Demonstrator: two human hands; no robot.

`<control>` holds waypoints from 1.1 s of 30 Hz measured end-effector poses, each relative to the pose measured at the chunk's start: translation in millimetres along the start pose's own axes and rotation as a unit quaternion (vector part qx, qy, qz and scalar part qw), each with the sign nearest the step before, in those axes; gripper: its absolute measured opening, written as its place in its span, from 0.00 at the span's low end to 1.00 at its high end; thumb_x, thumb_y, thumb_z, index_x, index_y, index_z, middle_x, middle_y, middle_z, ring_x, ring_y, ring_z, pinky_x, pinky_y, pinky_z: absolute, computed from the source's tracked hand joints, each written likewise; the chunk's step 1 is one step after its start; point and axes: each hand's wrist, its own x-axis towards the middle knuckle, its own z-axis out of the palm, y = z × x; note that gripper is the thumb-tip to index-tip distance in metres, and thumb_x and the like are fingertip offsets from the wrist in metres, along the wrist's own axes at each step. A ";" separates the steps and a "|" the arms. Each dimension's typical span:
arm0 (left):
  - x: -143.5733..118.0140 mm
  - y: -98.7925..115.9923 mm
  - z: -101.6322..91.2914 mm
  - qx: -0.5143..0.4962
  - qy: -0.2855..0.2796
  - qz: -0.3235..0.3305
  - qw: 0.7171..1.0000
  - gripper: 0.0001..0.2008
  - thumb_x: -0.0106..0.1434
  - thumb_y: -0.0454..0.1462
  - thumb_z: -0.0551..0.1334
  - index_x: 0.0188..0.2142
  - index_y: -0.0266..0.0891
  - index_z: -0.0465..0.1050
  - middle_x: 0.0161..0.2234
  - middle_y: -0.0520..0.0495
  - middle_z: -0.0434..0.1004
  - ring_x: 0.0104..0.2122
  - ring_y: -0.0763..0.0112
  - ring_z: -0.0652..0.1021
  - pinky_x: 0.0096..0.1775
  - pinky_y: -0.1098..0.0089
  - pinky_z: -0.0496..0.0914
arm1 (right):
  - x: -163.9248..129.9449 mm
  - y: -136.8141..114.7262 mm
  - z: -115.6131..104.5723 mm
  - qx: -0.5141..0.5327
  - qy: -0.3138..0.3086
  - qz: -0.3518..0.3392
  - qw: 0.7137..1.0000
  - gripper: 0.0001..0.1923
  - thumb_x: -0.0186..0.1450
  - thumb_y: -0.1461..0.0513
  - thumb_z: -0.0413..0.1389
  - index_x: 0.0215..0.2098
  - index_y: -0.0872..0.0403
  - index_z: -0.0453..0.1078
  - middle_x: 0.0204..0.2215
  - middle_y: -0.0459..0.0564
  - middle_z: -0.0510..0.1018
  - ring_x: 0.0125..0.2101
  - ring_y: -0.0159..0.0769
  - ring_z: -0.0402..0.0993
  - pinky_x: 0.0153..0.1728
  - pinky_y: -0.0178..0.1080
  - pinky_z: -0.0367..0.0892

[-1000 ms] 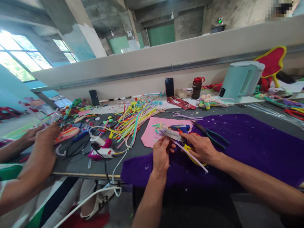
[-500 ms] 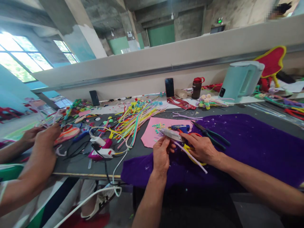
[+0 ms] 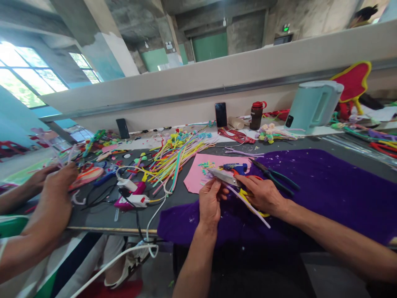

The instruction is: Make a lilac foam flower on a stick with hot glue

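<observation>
My left hand (image 3: 210,203) pinches a lilac pipe cleaner (image 3: 256,214), whose long end slants down to the right beneath my right hand. In my right hand (image 3: 263,194) is a pair of scissors (image 3: 223,177). Their grey blades point left, just above my left fingertips and close to the strip's held end. Yellow handle parts show below the right hand. Under the blades lies a pink sheet (image 3: 192,178) with small mint and yellow cut bits (image 3: 205,166). A blue glue gun (image 3: 235,167) rests just behind the scissors.
Dark-handled pliers (image 3: 283,181) lie on a purple cloth (image 3: 338,190). Many colourful pipe cleaners (image 3: 176,159) are heaped left of the pink sheet, near a power strip (image 3: 132,202) with cables. A co-worker's hands (image 3: 58,178) work at left. A kettle (image 3: 313,105) and bottle (image 3: 257,116) stand behind.
The scissor blades look turned slightly, showing sharper and flatter over the left fingertips. Both hands keep nearly the same place and hold.
</observation>
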 end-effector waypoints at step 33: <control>1.7 -6.1 7.0 0.033 -0.091 -0.107 0.989 0.12 0.48 0.36 0.67 0.34 0.34 0.76 0.22 0.50 0.73 0.18 0.81 0.71 0.17 0.81 0.63 | 16.9 -15.1 -0.9 0.685 0.000 0.269 0.677 0.24 0.49 0.62 0.64 0.43 0.54 0.66 0.25 0.40 0.70 0.17 0.20 0.59 0.14 0.26 0.54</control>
